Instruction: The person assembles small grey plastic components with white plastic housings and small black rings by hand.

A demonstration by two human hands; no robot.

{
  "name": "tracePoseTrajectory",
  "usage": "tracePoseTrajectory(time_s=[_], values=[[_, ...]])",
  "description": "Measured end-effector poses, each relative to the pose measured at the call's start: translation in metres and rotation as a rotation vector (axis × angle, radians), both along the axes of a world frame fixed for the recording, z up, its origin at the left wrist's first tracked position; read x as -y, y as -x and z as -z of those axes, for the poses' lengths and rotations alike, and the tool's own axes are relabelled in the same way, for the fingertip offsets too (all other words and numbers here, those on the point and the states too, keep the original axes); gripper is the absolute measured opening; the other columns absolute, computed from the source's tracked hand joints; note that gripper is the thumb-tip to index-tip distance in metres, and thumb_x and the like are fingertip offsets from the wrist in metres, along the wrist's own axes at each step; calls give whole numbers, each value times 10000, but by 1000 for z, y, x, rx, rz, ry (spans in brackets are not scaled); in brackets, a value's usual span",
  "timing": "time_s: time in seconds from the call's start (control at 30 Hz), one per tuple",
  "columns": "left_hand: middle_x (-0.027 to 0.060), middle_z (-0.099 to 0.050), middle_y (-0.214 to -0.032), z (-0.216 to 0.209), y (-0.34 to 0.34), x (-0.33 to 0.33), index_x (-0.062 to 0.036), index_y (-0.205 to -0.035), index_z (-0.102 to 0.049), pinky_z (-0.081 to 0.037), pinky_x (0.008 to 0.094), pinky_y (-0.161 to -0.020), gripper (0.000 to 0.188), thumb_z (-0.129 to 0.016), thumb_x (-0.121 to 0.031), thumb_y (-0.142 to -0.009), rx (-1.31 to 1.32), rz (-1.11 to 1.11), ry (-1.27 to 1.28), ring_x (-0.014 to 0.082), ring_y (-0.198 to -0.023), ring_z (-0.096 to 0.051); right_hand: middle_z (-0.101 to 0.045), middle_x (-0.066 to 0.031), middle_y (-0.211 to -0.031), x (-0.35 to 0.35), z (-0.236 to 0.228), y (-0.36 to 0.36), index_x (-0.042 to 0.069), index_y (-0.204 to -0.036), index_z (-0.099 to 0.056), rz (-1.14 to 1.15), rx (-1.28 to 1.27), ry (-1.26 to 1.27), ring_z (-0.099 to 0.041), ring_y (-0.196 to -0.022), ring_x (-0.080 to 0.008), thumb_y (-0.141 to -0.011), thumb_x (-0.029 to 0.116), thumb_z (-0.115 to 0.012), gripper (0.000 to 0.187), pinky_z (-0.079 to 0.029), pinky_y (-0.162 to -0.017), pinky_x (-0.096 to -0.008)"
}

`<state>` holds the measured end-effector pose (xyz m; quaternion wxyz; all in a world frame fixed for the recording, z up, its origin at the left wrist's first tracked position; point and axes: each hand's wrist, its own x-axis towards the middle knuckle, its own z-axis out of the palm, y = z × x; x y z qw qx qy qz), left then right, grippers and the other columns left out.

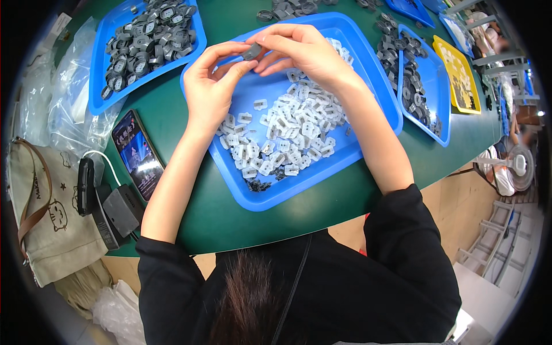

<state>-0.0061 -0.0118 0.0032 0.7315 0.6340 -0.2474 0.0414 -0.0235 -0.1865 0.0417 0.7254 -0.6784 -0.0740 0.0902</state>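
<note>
Above the far side of a blue tray (253,200), my two hands meet at a small dark grey plastic part (252,52). The thumb and fingers of my left hand (211,86) pinch it from the left. From the right, my right hand (310,54) closes its fingertips on the same part and partly covers it. Below them, a heap of small white translucent plastic pieces (299,123) fills much of the tray. Some tiny black bits (258,186) lie in its near corner.
Left stands a blue tray of dark grey parts (150,43); right, another blue tray (441,109) and a yellow tray (440,49). A lit phone (138,154), a grey charger block (122,208) and a canvas bag (63,218) lie left, beside clear plastic bags (72,98).
</note>
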Motion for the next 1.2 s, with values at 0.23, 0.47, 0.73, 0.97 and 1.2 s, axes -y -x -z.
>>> tracePoseTrajectory(time_s=[0.23,0.47,0.73,0.97,1.2], values=[[100,-639,-957,-1,-5,-6,31,-1011,-587,-516,295,-793,207,-633,-79,-842,-373,228,112,165,-881,-624,-635,-53,-741,1,0,4,40,-1113,-588,-41,246,183,-605,-657,-101,-841,151,-615,295,-492,-628,-231],[99,-613,-1018,0,-8,-10,4,-1144,-515,-499,312,-822,334,-631,-66,-839,-481,272,294,172,-934,-603,-615,-48,-781,0,1,3,26,-1178,-550,-116,287,179,-595,-715,-107,-844,48,-555,334,-482,-697,-235],[91,-585,-1034,0,-2,-3,0,-955,-597,-478,305,-879,232,-658,72,-743,-13,105,76,171,-1000,-570,-610,-101,-1026,3,2,0,-11,-1115,-551,-23,306,45,-619,-904,-157,-811,24,-567,307,-515,-807,-294],[92,-558,-1066,-7,6,3,5,-924,-617,-504,306,-857,191,-635,80,-749,225,-57,-67,171,-994,-563,-590,-110,-1077,-2,1,3,-25,-1117,-550,32,209,11,-607,-948,-176,-823,74,-620,318,-528,-807,-307],[105,-567,-1079,-1,-3,-6,43,-1130,-553,-516,348,-832,278,-557,-46,-867,-303,149,184,140,-953,-557,-591,-122,-1064,-2,5,1,-20,-1122,-552,67,353,202,-612,-951,-175,-811,59,-631,331,-524,-802,-293]])
